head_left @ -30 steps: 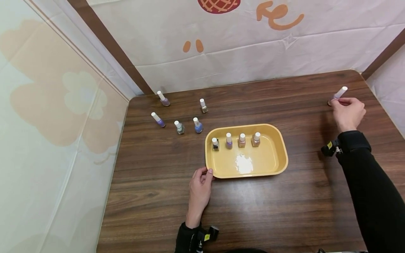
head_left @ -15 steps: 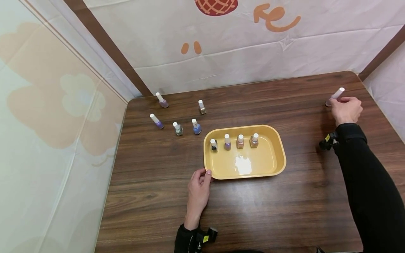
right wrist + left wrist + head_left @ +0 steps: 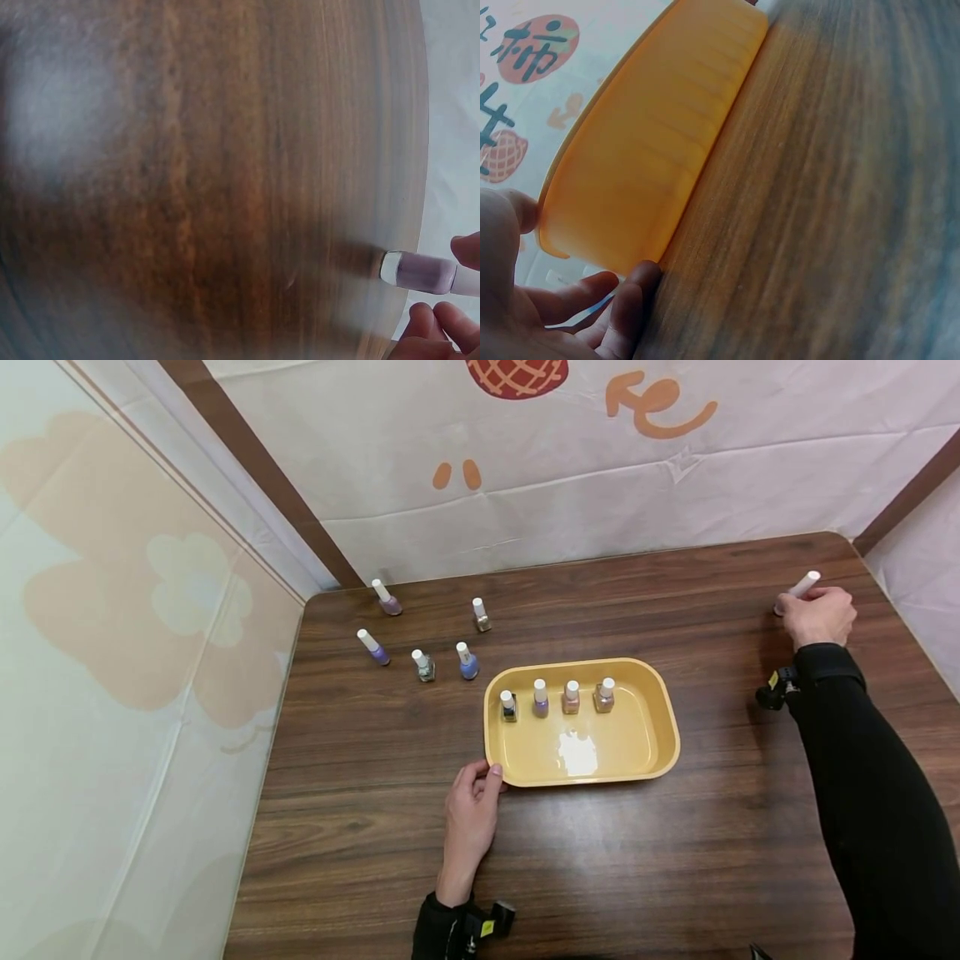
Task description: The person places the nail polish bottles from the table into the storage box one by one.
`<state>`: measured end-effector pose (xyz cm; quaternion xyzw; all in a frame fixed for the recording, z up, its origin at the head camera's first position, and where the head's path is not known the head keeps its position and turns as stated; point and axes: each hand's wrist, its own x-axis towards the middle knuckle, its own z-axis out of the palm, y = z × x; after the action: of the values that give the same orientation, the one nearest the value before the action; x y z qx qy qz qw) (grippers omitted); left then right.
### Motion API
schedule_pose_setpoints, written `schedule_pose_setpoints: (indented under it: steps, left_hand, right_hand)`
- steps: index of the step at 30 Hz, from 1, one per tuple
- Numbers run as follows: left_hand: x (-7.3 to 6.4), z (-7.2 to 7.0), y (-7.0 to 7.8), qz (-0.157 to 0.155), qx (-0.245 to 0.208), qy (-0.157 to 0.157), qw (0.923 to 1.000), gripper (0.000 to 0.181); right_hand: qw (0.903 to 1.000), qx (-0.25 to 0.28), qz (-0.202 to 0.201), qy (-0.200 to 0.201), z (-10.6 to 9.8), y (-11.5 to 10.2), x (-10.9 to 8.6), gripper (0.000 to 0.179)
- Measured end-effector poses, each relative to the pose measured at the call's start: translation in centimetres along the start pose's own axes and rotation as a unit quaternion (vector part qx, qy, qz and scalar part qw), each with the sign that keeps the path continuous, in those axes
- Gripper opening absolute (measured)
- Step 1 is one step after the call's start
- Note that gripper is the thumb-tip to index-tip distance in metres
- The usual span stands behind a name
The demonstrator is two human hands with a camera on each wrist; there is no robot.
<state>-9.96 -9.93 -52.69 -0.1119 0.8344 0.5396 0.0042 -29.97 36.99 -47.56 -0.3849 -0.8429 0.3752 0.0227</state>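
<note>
At the yellow tray's (image 3: 585, 782) near left corner, my left hand (image 3: 471, 810) holds on, thumb at the rim and fingers low against the wall (image 3: 630, 142). At the far right of the table, my right hand (image 3: 820, 616) has thumb and fingers curled around a pale purple nail polish bottle (image 3: 426, 272) with a white cap (image 3: 806, 582). The bottle stands on the table. Its cap runs out of the right wrist view, so the contact there is partly hidden. Inside the tray, several nail polish bottles (image 3: 541, 699) stand in a row along the far side.
Left of the tray, several more nail polish bottles stand on the wooden table (image 3: 360, 827), among them a blue one (image 3: 468, 667) and a purple one (image 3: 378, 653). A printed cloth (image 3: 570, 485) hangs behind the table's back edge.
My right hand has shifted slightly forward and left around the pale purple bottle, which stays in place. The left hand and the tray have not visibly moved.
</note>
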Motion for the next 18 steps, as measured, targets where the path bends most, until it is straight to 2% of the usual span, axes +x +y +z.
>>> schedule_pose_setpoints:
  steps: [4,18]
  left_hand:
    - [0.01,-0.02,0.04,-0.001,0.001,0.003,1.0,0.036]
    - [-0.1,-0.04,0.07,0.0,0.003,0.006,1.0,0.038]
  right_hand:
    - [1.0,-0.001,-0.006,0.003,0.17,-0.13,0.14,0.064]
    - [0.9996,-0.009,-0.028,0.007,0.49,-0.28,0.37,0.059]
